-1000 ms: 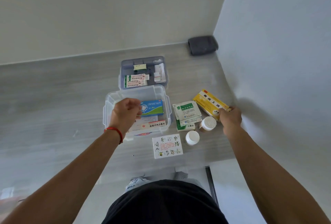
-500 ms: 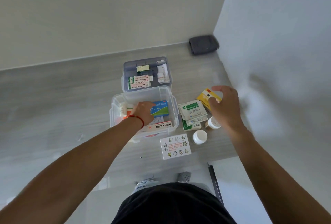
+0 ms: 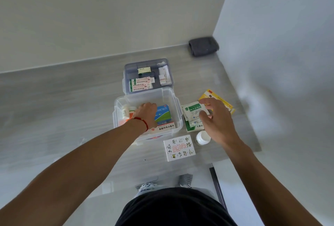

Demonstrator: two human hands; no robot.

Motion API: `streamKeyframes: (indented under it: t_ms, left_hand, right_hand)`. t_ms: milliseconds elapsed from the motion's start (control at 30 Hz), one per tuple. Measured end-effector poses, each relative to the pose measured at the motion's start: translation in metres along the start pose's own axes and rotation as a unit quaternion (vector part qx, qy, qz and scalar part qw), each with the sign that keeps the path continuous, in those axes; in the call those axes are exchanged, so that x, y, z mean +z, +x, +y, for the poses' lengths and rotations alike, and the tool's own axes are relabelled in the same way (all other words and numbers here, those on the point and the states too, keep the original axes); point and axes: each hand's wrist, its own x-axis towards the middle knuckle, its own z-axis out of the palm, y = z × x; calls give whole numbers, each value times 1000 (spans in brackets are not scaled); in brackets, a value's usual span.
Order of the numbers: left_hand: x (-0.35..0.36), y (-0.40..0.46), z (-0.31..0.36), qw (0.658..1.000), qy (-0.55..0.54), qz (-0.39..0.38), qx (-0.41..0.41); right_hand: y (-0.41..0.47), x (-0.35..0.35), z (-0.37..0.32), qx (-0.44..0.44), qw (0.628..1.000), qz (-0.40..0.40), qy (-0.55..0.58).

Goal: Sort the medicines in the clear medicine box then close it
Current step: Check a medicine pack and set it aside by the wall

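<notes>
The clear medicine box [image 3: 178,115] sat open on the desk [image 3: 72,99]. The left hand [image 3: 146,112] reached inside it; I could not tell what its fingers did. The right hand [image 3: 216,119] hovered with fingers spread over the green packets [image 3: 191,111].

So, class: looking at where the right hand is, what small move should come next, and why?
Probably lower the right hand and pinch the top green-and-white sachet. Its spread fingers hover just over the stack, holding nothing, and the sachets lie outside the clear medicine box, where the left hand is.
</notes>
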Motion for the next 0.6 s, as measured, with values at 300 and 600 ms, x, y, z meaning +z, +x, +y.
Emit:
streamKeyframes:
  t_ms: [300, 600]
  left_hand:
    - [-51, -74, -19, 964, -114, 224, 84]
    - [-62, -144, -20, 934, -167, 315, 29]
  right_hand:
    - [11, 11, -42, -150, 988, -32, 21]
    - [8, 59, -76, -128, 961, -191, 153]
